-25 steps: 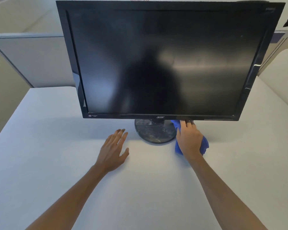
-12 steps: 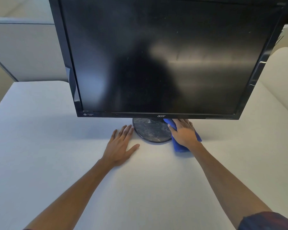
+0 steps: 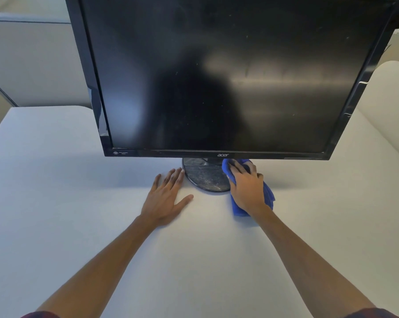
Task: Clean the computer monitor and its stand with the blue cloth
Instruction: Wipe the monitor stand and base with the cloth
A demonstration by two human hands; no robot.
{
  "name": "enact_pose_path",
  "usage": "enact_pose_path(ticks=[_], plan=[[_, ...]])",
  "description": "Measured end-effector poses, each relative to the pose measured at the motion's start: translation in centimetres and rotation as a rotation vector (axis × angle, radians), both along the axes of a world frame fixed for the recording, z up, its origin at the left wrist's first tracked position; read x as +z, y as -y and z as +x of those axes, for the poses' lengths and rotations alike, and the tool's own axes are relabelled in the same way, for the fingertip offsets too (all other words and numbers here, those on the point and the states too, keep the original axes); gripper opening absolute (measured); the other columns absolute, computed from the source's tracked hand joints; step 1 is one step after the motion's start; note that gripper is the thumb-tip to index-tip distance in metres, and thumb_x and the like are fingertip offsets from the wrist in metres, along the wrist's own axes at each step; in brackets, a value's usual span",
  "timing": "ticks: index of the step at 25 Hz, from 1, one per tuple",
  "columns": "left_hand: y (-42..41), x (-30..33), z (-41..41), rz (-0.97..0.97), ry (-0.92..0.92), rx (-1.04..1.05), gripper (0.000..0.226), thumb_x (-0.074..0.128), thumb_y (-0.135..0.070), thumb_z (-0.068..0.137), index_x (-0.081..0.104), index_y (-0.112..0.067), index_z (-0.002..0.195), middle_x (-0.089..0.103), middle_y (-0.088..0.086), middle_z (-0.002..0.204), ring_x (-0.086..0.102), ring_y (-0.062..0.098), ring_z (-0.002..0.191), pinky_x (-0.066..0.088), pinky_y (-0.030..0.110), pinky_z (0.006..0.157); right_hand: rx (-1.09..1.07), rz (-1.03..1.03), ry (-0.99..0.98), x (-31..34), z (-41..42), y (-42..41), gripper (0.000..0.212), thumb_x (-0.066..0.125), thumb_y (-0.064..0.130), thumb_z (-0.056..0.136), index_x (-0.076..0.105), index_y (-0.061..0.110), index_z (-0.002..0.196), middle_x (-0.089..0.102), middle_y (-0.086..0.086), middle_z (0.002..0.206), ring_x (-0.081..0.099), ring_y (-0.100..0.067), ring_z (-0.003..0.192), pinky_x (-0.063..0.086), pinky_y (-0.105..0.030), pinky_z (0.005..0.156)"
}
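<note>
Right, blue cloth [image 3: 249, 204] is bunched under the right hand [image 3: 247, 188], pressed onto the right edge of the round stand base [image 3: 204, 177]; fingers are curled over the cloth, so it's gripped, not just pushed; part of it trails onto the desk [image 3: 79, 226] behind the palm. Left hand [image 3: 168, 196] is laid flat on the desk just left of the base, fingers straight and spread, nothing held; whether fingertips touch the base rim can't be told. Acer monitor [image 3: 228, 76] sits centred on the desk, screen off, dust specks and streaks visible on the panel; white smears seen on the ribbed base.

Handling, as judged: cloth is soft and limp, best kept wadded in the palm; base is stiff plastic w/ ridges, so firmer pressure is ok there; panel is prob fragile and scratch-prone, light strokes only; monitor looks top-heavy, so bezel or base should be steadied by the free hand, never the screen face.
</note>
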State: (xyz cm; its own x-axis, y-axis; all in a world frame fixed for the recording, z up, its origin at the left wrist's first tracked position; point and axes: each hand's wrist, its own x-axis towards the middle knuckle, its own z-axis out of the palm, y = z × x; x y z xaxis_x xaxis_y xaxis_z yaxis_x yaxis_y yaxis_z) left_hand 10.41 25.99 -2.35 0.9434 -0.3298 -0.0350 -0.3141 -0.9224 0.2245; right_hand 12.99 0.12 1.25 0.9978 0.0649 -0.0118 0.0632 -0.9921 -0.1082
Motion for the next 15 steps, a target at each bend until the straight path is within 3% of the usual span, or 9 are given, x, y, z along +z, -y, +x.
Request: enact_pose_path(ticks=[8,11,15], plan=[[-0.1,-0.3,0.0,-0.021,0.007,0.001,0.081,0.009,-0.071,0.093,-0.002,-0.022,0.157,0.0,-0.006,0.165,-0.004,0.01,0.151,-0.004,0.041,0.123,0.259,-0.009,0.165,-0.8,-4.3,0.3,0.05,0.076,0.022,0.078,0.062,0.023,0.126,0.063,0.002,0.129,0.058,-0.029,0.114,0.052,-0.041,0.079],[0.0,-0.2,0.0,-0.036,0.019,0.002,0.08,0.012,-0.07,0.094,-0.001,-0.023,0.157,0.001,-0.006,0.165,-0.003,0.01,0.152,-0.004,0.04,0.123,0.167,-0.087,0.169,0.2,-2.0,1.1,0.043,0.068,0.02,0.084,0.059,0.02,0.126,0.062,-0.001,0.129,0.054,-0.029,0.116,0.049,-0.04,0.077],[0.0,0.0,-0.2,-0.039,0.006,0.009,0.078,0.012,-0.07,0.095,-0.007,-0.026,0.156,-0.005,-0.009,0.164,-0.007,0.009,0.151,-0.006,0.04,0.123,-0.07,-0.095,0.09,1.6,1.5,0.1,0.038,0.05,0.028,0.097,0.05,0.016,0.133,0.057,-0.009,0.129,0.051,-0.031,0.119,0.046,-0.042,0.092]])
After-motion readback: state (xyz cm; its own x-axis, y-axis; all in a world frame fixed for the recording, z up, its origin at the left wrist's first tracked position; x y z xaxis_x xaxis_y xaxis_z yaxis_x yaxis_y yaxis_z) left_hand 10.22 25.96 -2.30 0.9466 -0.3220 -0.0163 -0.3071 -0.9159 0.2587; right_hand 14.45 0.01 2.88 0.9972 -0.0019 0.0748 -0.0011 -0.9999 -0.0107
